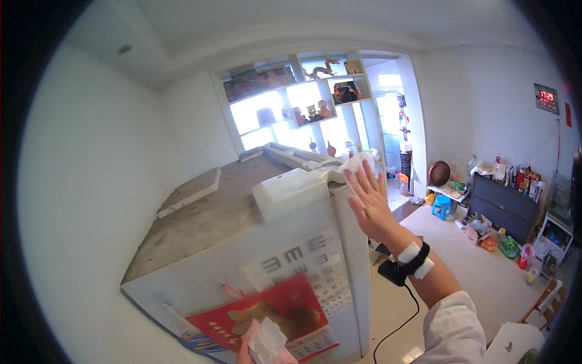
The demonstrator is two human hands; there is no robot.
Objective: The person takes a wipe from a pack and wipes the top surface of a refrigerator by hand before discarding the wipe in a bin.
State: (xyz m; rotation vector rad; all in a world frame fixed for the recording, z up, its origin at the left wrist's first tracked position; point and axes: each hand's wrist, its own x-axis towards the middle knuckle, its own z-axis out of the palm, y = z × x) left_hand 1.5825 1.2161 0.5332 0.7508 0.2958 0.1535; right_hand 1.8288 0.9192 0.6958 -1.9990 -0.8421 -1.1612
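Observation:
My right hand (370,200) is spread over a white wipe (359,161) at the front corner of a refrigerator's top (204,223), beside its white plastic hinge cover (291,189). A strap with a black device and cable circles that wrist. Low in the picture, my left hand (244,352) holds a pink-and-white pack with a clear plastic lid (267,341), in front of a red calendar (273,314) hanging on the refrigerator's side. An eye chart (309,273) is fixed behind the calendar. Brown dirt marks the top surface.
A flat white panel (191,191) lies on the refrigerator's top near the wall. Window shelves (291,86) with figurines stand beyond. To the right are a blue stool (441,207), a dark cabinet (504,204) with bottles on it, and bags on the floor.

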